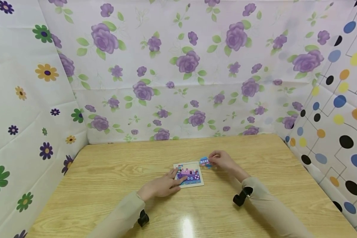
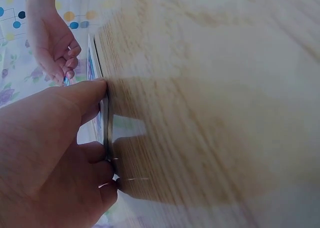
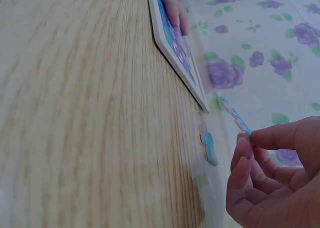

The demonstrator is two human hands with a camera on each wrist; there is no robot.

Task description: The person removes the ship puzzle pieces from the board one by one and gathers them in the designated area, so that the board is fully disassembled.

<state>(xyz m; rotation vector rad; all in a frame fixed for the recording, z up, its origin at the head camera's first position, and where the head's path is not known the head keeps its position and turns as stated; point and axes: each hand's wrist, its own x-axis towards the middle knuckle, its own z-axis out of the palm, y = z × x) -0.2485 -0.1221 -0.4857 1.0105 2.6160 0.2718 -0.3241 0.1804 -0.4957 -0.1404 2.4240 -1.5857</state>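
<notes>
A jigsaw board (image 1: 197,183) in a pale frame, with a purple and pink ship picture, lies flat on the table. My left hand (image 1: 164,185) rests over its left side, with fingers spread on the picture and others at the near edge. Beyond the board's right far corner, my right hand (image 1: 224,161) pinches a flat blue and pink puzzle piece (image 1: 204,161) between thumb and fingertips. In the right wrist view this puzzle piece (image 3: 234,114) is raised and tilted. Below it, a second blue puzzle piece (image 3: 208,146) lies on the tabletop.
The wooden table (image 1: 122,158) extends around the board on all sides. A purple-flowered cloth (image 1: 178,82) hangs behind its far edge, with patterned cloths at left and right. Dark wrist cameras (image 1: 241,197) are strapped to both sleeves.
</notes>
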